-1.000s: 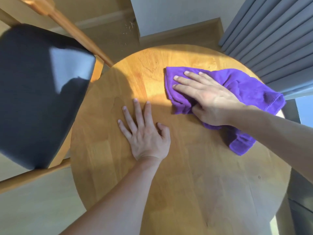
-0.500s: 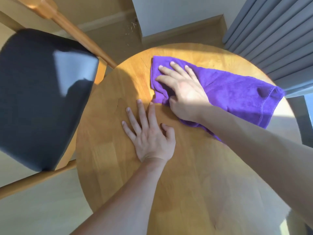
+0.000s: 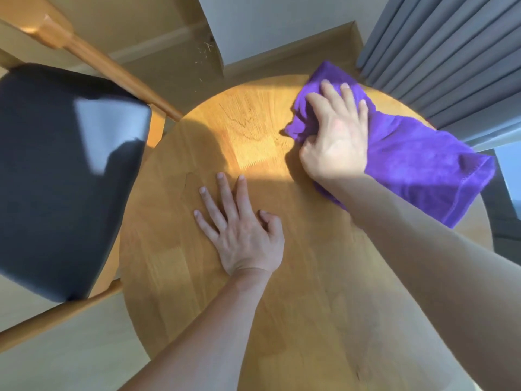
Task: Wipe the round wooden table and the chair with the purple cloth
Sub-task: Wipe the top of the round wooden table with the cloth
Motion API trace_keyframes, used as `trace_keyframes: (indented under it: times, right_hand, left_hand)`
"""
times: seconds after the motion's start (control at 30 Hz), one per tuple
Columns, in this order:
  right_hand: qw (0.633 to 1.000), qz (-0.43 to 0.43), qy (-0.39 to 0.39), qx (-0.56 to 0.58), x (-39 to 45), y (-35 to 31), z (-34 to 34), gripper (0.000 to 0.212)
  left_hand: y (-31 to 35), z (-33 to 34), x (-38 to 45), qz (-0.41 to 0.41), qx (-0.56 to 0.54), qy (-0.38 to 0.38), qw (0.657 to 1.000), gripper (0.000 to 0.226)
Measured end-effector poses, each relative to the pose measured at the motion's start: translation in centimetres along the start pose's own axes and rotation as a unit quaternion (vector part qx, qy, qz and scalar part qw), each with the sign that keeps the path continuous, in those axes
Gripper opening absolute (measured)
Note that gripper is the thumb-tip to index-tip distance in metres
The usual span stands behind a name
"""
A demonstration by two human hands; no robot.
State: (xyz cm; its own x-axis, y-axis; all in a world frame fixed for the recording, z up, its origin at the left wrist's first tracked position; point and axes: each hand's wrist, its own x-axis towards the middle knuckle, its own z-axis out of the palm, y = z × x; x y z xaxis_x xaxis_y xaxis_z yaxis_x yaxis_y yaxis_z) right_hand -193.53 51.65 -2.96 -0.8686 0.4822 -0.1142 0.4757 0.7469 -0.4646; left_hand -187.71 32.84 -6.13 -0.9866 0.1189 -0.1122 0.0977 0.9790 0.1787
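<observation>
The round wooden table (image 3: 180, 258) fills the middle of the view, part sunlit at its far side. My right hand (image 3: 337, 134) presses down on the purple cloth (image 3: 423, 167) near the table's far right edge, with a fold of cloth bunched under the thumb and fingers. The cloth trails to the right and hangs a little over the rim. My left hand (image 3: 242, 230) lies flat on the table's middle, fingers spread, holding nothing. The chair (image 3: 56, 176) with its dark seat cushion and light wooden frame stands at the left, touching the table's edge.
Grey curtains (image 3: 439, 49) hang close behind the table at the upper right. A white wall corner with a baseboard (image 3: 253, 29) stands at the far side. Light flooring (image 3: 64, 356) shows at the lower left under the chair's wooden rail.
My right hand has swept the purple cloth from the table's far left toward its far right edge, bunching it up. My left hand has stayed flat in the middle.
</observation>
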Motion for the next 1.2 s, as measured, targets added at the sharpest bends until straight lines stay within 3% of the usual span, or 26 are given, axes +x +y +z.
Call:
trace_keyframes:
  times: [0.17, 0.33, 0.47, 0.6, 0.8, 0.97, 1.2]
  right_hand:
    - [0.979, -0.148, -0.133, -0.044, 0.0, -3.1, 1.4, 0.073]
    - [0.936, -0.268, -0.225, -0.049, -4.5, -0.4, -0.1, 0.071]
    - [0.934, -0.26, -0.241, -0.053, -6.2, 3.6, -2.2, 0.082]
    - [0.965, -0.167, -0.202, -0.028, -4.2, 6.0, -3.4, 0.089]
    - [0.995, -0.035, -0.091, 0.008, 1.0, -0.3, -0.9, 0.079]
    - [0.977, -0.139, -0.161, -0.012, 1.1, -4.5, 1.1, 0.08]
    - [0.903, -0.304, -0.302, -0.037, -2.0, 1.2, -1.9, 0.086]
  left_hand:
    - [0.2, -0.3, 0.0, -0.003, -0.001, 0.002, 1.0, 0.074]
    - [0.1, -0.3, 0.0, -0.002, -0.011, 0.002, 1.0, 0.072]
    - [0.2, -0.3, 0.0, -0.001, -0.017, -0.002, 1.0, 0.073]
    - [0.3, -0.4, 0.1, 0.003, -0.014, -0.008, 1.0, 0.074]
    - [0.1, -0.3, 0.0, 0.002, -0.01, -0.012, 1.0, 0.074]
    - [0.2, -0.6, 0.1, -0.002, -0.016, -0.007, 1.0, 0.075]
    - [0.1, -0.6, 0.1, -0.005, -0.018, -0.013, 1.0, 0.075]
